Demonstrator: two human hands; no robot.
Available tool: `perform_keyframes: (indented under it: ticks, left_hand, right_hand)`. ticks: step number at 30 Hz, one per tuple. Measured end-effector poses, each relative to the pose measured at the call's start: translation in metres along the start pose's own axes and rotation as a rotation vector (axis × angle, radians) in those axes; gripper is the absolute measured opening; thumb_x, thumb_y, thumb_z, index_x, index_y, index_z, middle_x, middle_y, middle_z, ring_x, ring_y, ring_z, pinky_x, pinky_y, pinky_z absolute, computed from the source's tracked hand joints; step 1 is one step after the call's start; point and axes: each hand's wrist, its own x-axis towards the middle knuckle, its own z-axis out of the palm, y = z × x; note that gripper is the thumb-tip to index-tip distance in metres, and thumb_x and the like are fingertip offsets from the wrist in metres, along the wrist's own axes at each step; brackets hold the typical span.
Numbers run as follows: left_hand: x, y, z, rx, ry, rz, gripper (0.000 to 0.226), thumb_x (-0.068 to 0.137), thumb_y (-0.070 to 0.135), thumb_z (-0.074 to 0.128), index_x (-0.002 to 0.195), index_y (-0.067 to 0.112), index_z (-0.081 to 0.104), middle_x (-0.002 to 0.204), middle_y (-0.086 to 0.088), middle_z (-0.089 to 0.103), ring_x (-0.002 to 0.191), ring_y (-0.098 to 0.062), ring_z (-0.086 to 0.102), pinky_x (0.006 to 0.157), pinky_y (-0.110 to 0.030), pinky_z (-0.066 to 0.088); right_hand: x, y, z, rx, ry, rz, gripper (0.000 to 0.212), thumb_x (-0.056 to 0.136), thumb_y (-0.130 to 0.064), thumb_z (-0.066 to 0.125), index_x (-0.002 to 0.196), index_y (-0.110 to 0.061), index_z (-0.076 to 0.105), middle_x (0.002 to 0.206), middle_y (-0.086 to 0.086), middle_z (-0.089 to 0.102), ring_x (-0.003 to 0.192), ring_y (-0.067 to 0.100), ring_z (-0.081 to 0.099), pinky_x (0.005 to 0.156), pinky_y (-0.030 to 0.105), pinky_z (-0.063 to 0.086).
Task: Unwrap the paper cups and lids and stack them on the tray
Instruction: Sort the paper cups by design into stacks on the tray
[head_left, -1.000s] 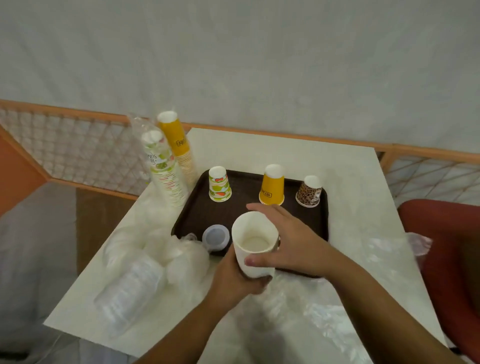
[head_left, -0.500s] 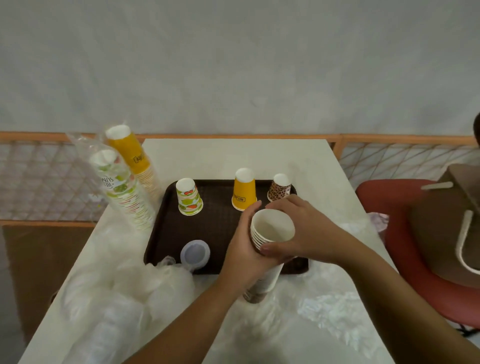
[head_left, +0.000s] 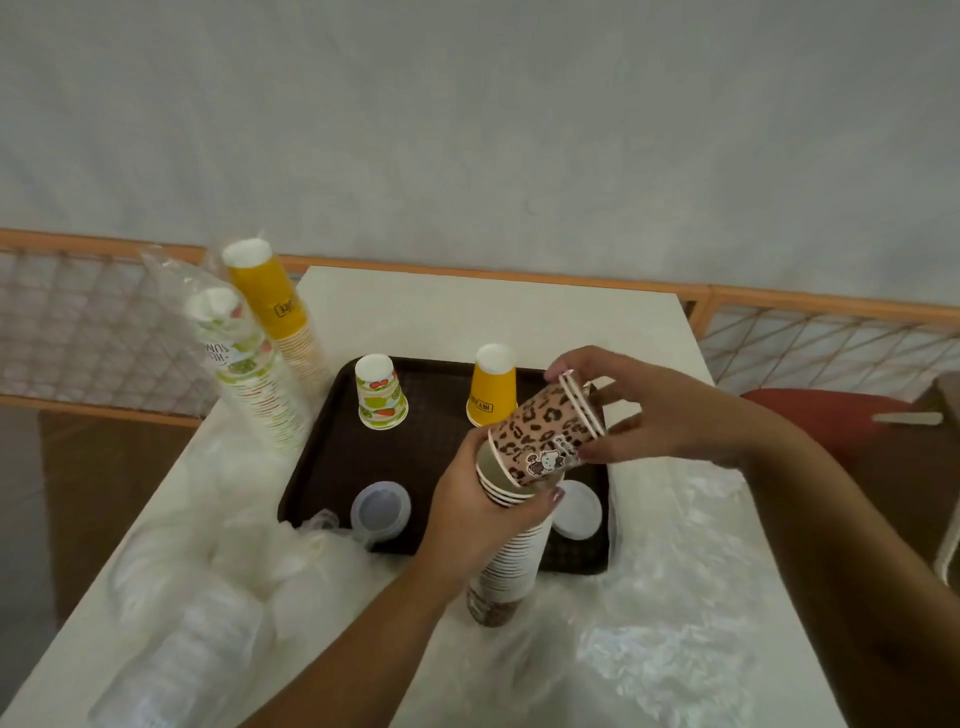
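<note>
Two leopard-print cups (head_left: 545, 431), nested together and tilted with their rims toward the right, are pinched at the rim end by the fingers of the right hand (head_left: 644, 410). Their base end sits at the top of a tall stack of leopard-print cups (head_left: 511, 551), which stands upright on the counter (head_left: 467, 306) just in front of the tray's near edge. The left hand (head_left: 478, 514) is curled round the upper part of this stack, thumb across the front.

The dark brown tray (head_left: 431, 457) lies on the counter beyond the stack. On its far side stand two single cups, rim down and apart from each other: a fruit-print cup (head_left: 381, 391) to the left and a yellow cup (head_left: 492, 385) to the right. On its near side lie two lids: a bluish lid (head_left: 380, 510) to the left of the left hand and a white lid (head_left: 576, 509) to the right of the stack.

To the left of the tray, on the counter, two tall stacks lean leftward: a fruit-print stack (head_left: 249, 374) inside a clear wrapper, and a yellow stack (head_left: 275, 317) just behind it. Crumpled clear plastic wrap (head_left: 208, 571) covers the near-left part of the counter; more wrap (head_left: 670, 613) lies at the near right. A wooden railing with netting (head_left: 78, 322) runs behind the counter, and a red chair (head_left: 831, 421) stands to the right.
</note>
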Motion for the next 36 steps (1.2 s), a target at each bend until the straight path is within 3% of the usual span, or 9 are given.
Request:
perform_keyframes:
  ticks: [4, 7, 12, 15, 21, 25, 30, 34, 36]
  left_hand:
    - [0.004, 0.003, 0.001, 0.006, 0.016, -0.026, 0.059, 0.064, 0.014, 0.086, 0.107, 0.033, 0.052, 0.103, 0.016, 0.066, 0.095, 0.007, 0.061, 0.074, -0.010, 0.048]
    - [0.006, 0.003, 0.002, 0.020, 0.049, -0.032, 0.057, 0.064, 0.011, 0.085, 0.106, 0.033, 0.053, 0.097, 0.017, 0.066, 0.091, 0.009, 0.061, 0.073, -0.009, 0.048]
    - [0.012, 0.001, 0.002, 0.055, 0.059, -0.037, 0.059, 0.063, 0.011, 0.085, 0.109, 0.031, 0.053, 0.097, 0.021, 0.064, 0.094, 0.007, 0.060, 0.073, -0.009, 0.048]
    - [0.014, 0.002, 0.001, 0.075, 0.041, -0.044, 0.059, 0.064, 0.008, 0.084, 0.106, 0.034, 0.051, 0.095, 0.039, 0.058, 0.094, 0.015, 0.055, 0.068, -0.004, 0.045]
    - [0.017, 0.001, 0.000, 0.084, 0.065, -0.066, 0.062, 0.063, 0.007, 0.084, 0.110, 0.032, 0.052, 0.100, 0.031, 0.059, 0.097, 0.009, 0.057, 0.071, -0.007, 0.047]
    - [0.016, 0.004, -0.002, 0.097, 0.062, -0.067, 0.064, 0.063, 0.006, 0.084, 0.112, 0.032, 0.051, 0.099, 0.036, 0.057, 0.098, 0.013, 0.054, 0.070, -0.004, 0.046]
    - [0.015, 0.004, -0.002, 0.099, 0.051, -0.081, 0.064, 0.062, 0.010, 0.085, 0.111, 0.034, 0.051, 0.099, 0.038, 0.055, 0.099, 0.015, 0.052, 0.069, -0.004, 0.046]
    - [0.013, 0.004, -0.002, 0.089, 0.051, -0.073, 0.064, 0.062, 0.011, 0.085, 0.111, 0.034, 0.050, 0.100, 0.036, 0.055, 0.099, 0.014, 0.053, 0.070, -0.005, 0.046]
    - [0.013, 0.005, -0.002, 0.075, 0.047, -0.078, 0.064, 0.062, 0.010, 0.085, 0.110, 0.035, 0.050, 0.100, 0.035, 0.056, 0.098, 0.014, 0.053, 0.069, -0.004, 0.046]
  right_hand:
    - [0.013, 0.016, -0.012, -0.121, -0.145, -0.005, 0.074, 0.069, -0.010, 0.081, 0.124, -0.035, 0.037, 0.117, -0.014, 0.056, 0.100, 0.006, 0.060, 0.080, 0.022, 0.053]
    - [0.034, 0.037, -0.009, -0.067, -0.081, -0.019, 0.073, 0.066, -0.013, 0.085, 0.122, -0.035, 0.043, 0.117, -0.015, 0.056, 0.101, 0.005, 0.059, 0.082, 0.019, 0.051]
    - [0.079, 0.106, -0.001, 0.561, 0.427, 0.045, 0.073, 0.069, -0.002, 0.079, 0.129, -0.018, 0.040, 0.118, 0.001, 0.058, 0.105, 0.013, 0.062, 0.097, 0.037, 0.050]
    - [0.103, 0.141, 0.004, 0.655, 0.627, 0.125, 0.070, 0.074, 0.006, 0.072, 0.132, -0.012, 0.038, 0.116, 0.002, 0.057, 0.104, 0.014, 0.059, 0.099, 0.043, 0.047]
    - [0.125, 0.172, 0.015, 0.515, 0.707, 0.215, 0.072, 0.071, -0.020, 0.081, 0.129, -0.023, 0.040, 0.124, -0.004, 0.053, 0.115, 0.016, 0.053, 0.100, 0.042, 0.046]
    - [0.131, 0.191, 0.025, 0.356, 0.709, 0.321, 0.081, 0.053, -0.058, 0.079, 0.120, -0.035, 0.039, 0.119, -0.011, 0.055, 0.118, 0.019, 0.053, 0.106, 0.053, 0.035]
    - [0.133, 0.205, 0.038, 0.097, 0.640, 0.455, 0.078, 0.072, -0.040, 0.078, 0.133, -0.022, 0.031, 0.133, -0.003, 0.054, 0.124, 0.022, 0.049, 0.112, 0.055, 0.004]
    - [0.130, 0.194, 0.040, 0.095, 0.743, 0.307, 0.092, 0.069, -0.029, 0.082, 0.142, -0.029, 0.025, 0.147, -0.004, 0.038, 0.133, 0.019, 0.039, 0.112, 0.056, 0.012]
    - [0.129, 0.188, 0.041, -0.028, 0.760, 0.202, 0.082, 0.078, -0.029, 0.075, 0.144, -0.032, 0.026, 0.151, -0.004, 0.030, 0.137, 0.019, 0.032, 0.114, 0.055, 0.015]
